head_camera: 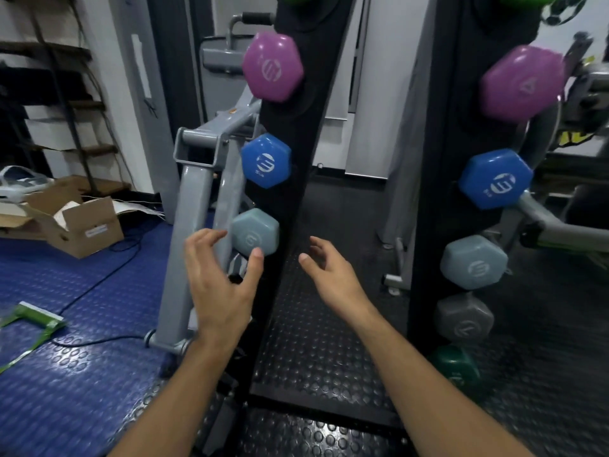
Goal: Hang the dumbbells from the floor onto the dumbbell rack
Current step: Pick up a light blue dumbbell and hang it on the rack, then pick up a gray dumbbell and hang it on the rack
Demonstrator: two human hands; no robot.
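At lower centre-left of the frame, the left hand [220, 285] has its fingers [206, 240] spread loose, holding nothing, just beside the pale blue-grey dumbbell [254, 231] hung on the dumbbell rack [306, 133]. Right of it, at centre, the right hand [333, 275] is relaxed and empty over the studded floor [313, 341]. More dumbbells [494, 178] hang down the rack's right side.

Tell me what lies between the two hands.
Head view: nothing is held between the left hand and right hand; behind the gap show the rack's black upright and studded black mat.
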